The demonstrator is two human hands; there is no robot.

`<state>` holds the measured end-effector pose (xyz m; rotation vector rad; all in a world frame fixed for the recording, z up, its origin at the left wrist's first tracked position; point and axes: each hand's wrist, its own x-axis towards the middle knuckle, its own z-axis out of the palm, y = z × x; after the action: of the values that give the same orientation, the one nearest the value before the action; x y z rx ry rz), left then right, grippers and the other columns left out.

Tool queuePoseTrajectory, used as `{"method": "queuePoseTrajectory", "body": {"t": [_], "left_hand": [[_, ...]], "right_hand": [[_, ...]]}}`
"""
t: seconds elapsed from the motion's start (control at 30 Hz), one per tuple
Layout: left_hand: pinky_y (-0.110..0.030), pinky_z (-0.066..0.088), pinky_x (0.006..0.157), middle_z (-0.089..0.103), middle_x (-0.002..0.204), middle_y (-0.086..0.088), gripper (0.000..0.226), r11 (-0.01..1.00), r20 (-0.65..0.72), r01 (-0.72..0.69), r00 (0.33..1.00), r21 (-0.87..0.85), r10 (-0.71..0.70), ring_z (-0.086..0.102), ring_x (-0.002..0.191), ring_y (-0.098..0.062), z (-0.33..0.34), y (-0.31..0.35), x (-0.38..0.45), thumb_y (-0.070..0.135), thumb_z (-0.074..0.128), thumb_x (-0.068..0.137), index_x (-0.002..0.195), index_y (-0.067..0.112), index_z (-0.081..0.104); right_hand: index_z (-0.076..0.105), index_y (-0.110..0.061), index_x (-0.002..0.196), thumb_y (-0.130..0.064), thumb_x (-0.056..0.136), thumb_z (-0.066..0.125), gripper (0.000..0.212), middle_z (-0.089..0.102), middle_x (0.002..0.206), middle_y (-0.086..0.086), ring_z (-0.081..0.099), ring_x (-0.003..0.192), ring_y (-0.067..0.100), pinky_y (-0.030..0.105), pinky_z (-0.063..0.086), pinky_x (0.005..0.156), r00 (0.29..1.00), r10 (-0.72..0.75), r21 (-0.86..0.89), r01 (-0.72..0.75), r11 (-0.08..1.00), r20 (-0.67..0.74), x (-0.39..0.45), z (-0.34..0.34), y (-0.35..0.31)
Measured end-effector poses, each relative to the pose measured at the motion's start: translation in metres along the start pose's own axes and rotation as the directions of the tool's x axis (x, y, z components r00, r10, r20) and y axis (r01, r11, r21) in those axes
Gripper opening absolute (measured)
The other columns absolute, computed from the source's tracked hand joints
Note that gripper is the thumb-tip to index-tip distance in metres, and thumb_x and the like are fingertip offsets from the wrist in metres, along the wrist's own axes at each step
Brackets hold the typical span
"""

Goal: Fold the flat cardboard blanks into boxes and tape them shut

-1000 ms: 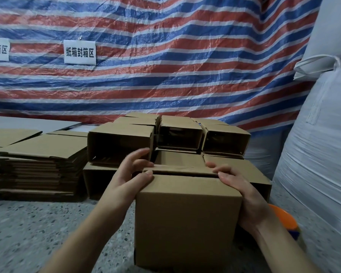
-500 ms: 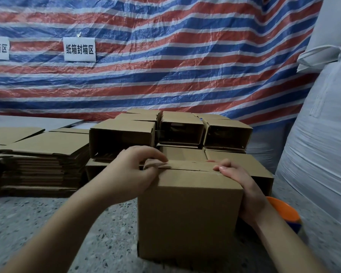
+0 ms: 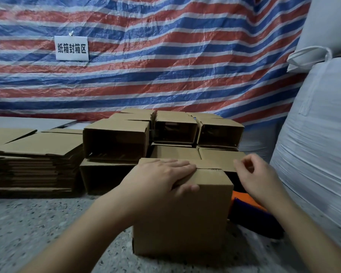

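Box (image 3: 182, 217) flaps are folded down under my flat left hand (image 3: 161, 179), untaped yet, while my right hand (image 3: 253, 174) hangs loosely curled, empty.

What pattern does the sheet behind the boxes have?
Red, blue and white stripes on the sheet, head view.

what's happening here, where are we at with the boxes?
A person is closing up a cardboard box on the speckled floor. The left hand lies flat on the folded top flaps, thumb over the front edge, holding them down. The right hand is off the box, loosely curled beside it and holding nothing, above an orange and blue tape dispenser. No tape shows on the seam. Behind sit formed open boxes, with a stack of flat blanks to their left.
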<state>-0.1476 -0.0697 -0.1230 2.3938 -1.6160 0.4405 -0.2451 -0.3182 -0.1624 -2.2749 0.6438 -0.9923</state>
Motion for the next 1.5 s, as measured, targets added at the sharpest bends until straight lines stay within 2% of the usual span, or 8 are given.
{"method": "queuePoseTrajectory", "body": {"t": [0.17,0.5,0.77,0.9,1.0,1.1,1.2,1.5], "left_hand": [[-0.022,0.021,0.111,0.025,0.155,0.027,0.081,1.0,-0.009,0.007,1.0,0.003,-0.007,0.02,0.142,0.003,0.0,0.001,-0.001,0.077,0.004,0.077,0.15,0.047,0.022],[-0.019,0.019,0.108,0.025,0.154,0.028,0.066,0.999,-0.009,0.012,1.0,0.033,-0.012,0.019,0.142,0.004,0.003,0.001,-0.001,0.072,0.017,0.089,0.15,0.047,0.021],[-0.015,0.012,0.107,0.029,0.153,0.027,0.066,0.998,0.002,0.025,1.0,-0.06,-0.025,0.02,0.14,0.008,0.0,0.002,-0.004,0.07,0.009,0.09,0.148,0.046,0.028],[-0.008,0.015,0.096,0.041,0.147,0.023,0.051,0.986,0.03,0.056,0.998,-0.157,-0.052,0.028,0.133,0.007,-0.005,0.003,-0.005,0.058,0.019,0.099,0.144,0.042,0.038],[-0.012,0.028,0.082,0.053,0.134,0.017,0.043,0.959,0.086,0.127,0.99,-0.255,-0.108,0.044,0.118,-0.002,-0.01,0.006,-0.005,0.057,0.023,0.099,0.135,0.042,0.042],[-0.031,0.043,0.088,0.059,0.12,0.013,0.038,0.914,0.13,0.185,0.981,-0.361,-0.147,0.053,0.103,-0.006,-0.017,0.008,-0.006,0.058,0.023,0.098,0.127,0.042,0.043],[-0.041,0.048,0.093,0.061,0.108,0.011,0.036,0.831,0.157,0.246,0.969,-0.5,-0.192,0.058,0.097,-0.01,-0.023,0.008,-0.007,0.059,0.023,0.097,0.12,0.041,0.045],[-0.038,0.04,0.107,0.075,0.1,0.006,0.058,0.352,0.135,0.281,0.912,-0.893,-0.387,0.066,0.103,-0.007,-0.017,-0.013,0.006,0.051,0.024,0.102,0.076,0.034,0.073]], "right_hand": [[0.039,-0.028,0.096,-0.077,0.09,0.032,0.05,0.052,0.084,-0.009,0.052,0.072,0.011,0.03,0.038,0.054,0.989,0.116,-0.561,-0.042,0.827,0.097,-0.023,0.006,0.044],[0.043,-0.033,0.11,-0.083,0.074,0.0,0.075,0.053,0.059,-0.012,0.048,0.045,-0.002,0.017,0.031,0.034,0.986,-0.148,-0.774,0.156,0.614,0.081,-0.039,0.026,0.069],[0.068,-0.031,0.11,-0.086,0.077,0.021,0.08,0.056,0.058,-0.013,0.052,0.047,0.003,0.019,0.021,0.038,0.977,-0.208,-0.736,0.167,0.656,0.036,-0.041,0.008,0.072],[0.071,-0.02,0.074,-0.091,0.081,0.025,0.086,0.046,0.04,-0.009,0.047,0.043,0.006,0.02,0.03,0.043,0.964,-0.113,-0.346,0.024,0.938,-0.24,-0.026,-0.024,0.054],[0.053,-0.01,0.05,-0.096,0.074,0.028,0.093,0.056,0.043,-0.006,0.049,0.038,0.019,0.026,0.034,0.046,0.945,-0.056,-0.064,0.037,0.997,-0.322,-0.007,-0.06,0.006],[0.051,-0.009,0.055,-0.095,0.069,0.038,0.088,0.05,0.042,-0.004,0.048,0.041,0.013,0.031,0.035,0.053,0.973,-0.065,0.139,0.097,0.985,-0.223,0.017,-0.076,-0.046],[0.068,-0.005,0.083,-0.093,0.069,0.04,0.093,0.059,0.059,0.001,0.059,0.063,0.027,0.04,0.045,0.067,0.996,-0.042,0.226,0.022,0.974,0.084,0.044,-0.074,-0.091],[0.069,-0.018,0.088,-0.087,0.08,0.041,0.075,0.066,0.053,0.0,0.063,0.043,0.014,0.031,0.043,0.06,0.908,-0.044,-0.139,0.111,0.984,0.416,0.076,-0.036,-0.158]]}}
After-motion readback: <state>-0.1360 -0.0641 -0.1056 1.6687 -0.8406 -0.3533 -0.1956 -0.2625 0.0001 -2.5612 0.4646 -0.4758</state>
